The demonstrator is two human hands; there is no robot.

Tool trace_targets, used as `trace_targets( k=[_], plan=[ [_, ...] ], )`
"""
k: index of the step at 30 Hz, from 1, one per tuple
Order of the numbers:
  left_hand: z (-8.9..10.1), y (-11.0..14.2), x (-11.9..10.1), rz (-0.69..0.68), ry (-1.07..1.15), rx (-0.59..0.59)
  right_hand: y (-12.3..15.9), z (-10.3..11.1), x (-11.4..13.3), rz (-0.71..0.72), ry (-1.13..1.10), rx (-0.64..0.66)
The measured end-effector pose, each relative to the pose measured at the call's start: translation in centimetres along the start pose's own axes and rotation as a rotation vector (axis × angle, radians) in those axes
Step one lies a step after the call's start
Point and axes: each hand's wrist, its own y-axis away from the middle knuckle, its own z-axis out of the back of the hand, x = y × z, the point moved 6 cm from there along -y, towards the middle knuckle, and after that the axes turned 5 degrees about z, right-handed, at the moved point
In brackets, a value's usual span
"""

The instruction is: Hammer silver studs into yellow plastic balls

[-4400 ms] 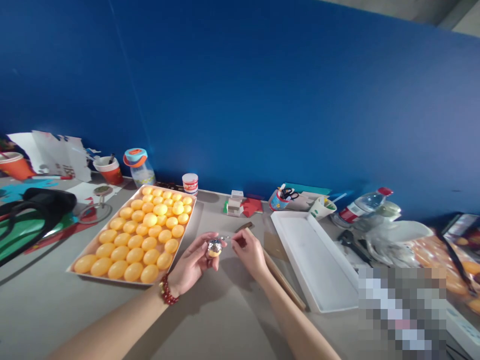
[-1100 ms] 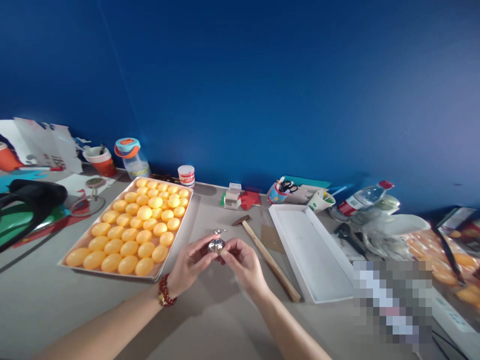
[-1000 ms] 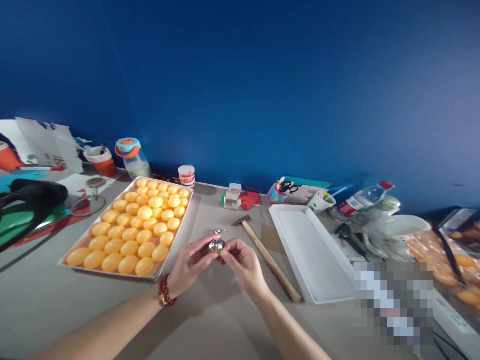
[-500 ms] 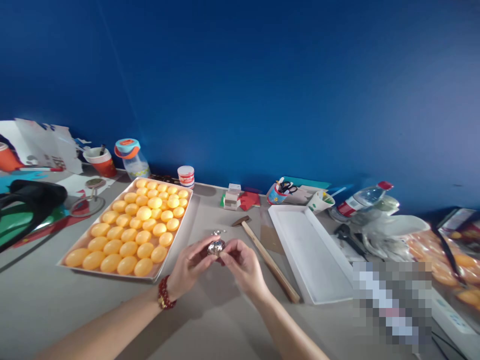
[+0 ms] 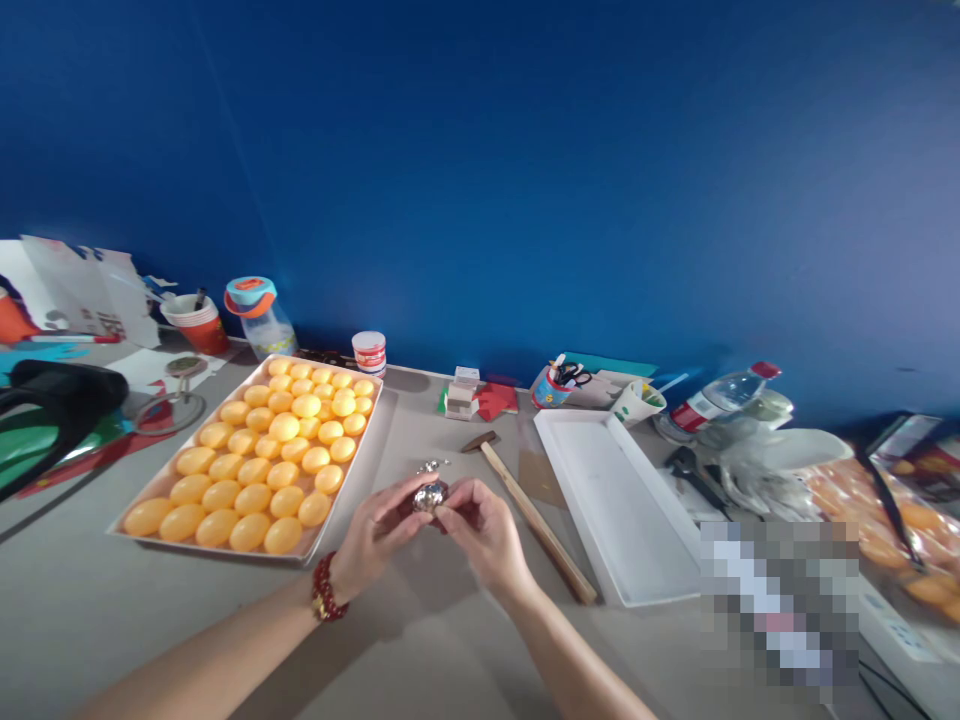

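A small shiny silver ball (image 5: 429, 496), like crumpled foil, is held between both hands above the grey table. My left hand (image 5: 381, 522) closes its fingers round the left side of the ball; a dark red bead bracelet (image 5: 327, 588) circles that wrist. From the other side, my right hand (image 5: 480, 528) pinches the ball with thumb and fingers. Just beyond the fingertips lie small silver scraps (image 5: 433, 466). The hammer (image 5: 536, 522), with its wooden handle, rests right of my right hand.
A tray of orange balls (image 5: 319, 535) lies on the left. To the right sit a white tray (image 5: 637, 520), a pen cup (image 5: 553, 388) with scissors and a plastic bottle (image 5: 716, 400). Small white boxes (image 5: 462, 394) and a round tub (image 5: 369, 353) stand near the blue wall.
The whole view has shifted slightly. Both hands still hold the silver ball in nearly the same pose.
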Motion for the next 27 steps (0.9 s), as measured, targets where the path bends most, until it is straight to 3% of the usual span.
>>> trace_targets(
  k=[3, 7, 10, 12, 15, 17, 19, 23, 27],
  plan=[
    [-0.2, 0.0, 0.0, 0.023, 0.095, 0.003, 0.0, 0.0, 0.1, -0.003, -0.004, 0.000],
    [-0.9, -0.2, 0.4, 0.094, 0.383, 0.027, -0.1, -0.2, 0.3, -0.028, -0.093, 0.032],
    [-1.5, -0.4, 0.5, 0.120, 0.552, 0.080, -0.6, 1.1, 1.3, 0.016, -0.054, 0.030],
    [-1.5, -0.5, 0.6, 0.130, 0.607, 0.089, -1.1, 3.1, 1.9, 0.038, 0.131, 0.001],
    [-1.1, -0.6, 0.9, 0.158, 0.635, 0.068, -1.5, 6.6, 2.2, 0.043, 0.696, 0.036],
    [-0.9, -0.7, 1.0, 0.162, 0.640, 0.061, -1.5, 8.8, 1.6, -0.024, 1.099, 0.024],
    [-0.9, -0.8, 0.9, 0.165, 0.642, 0.064, -1.3, 10.0, 0.3, -0.126, 1.334, 0.088],
    [-0.8, -0.9, 1.1, 0.188, 0.640, 0.035, -1.2, 10.3, -1.6, -0.207, 1.452, 0.142],
    [-0.3, -1.1, 1.7, 0.216, 0.587, -0.038, -1.6, 10.6, -1.4, -0.172, 1.359, 0.032]
  ],
)
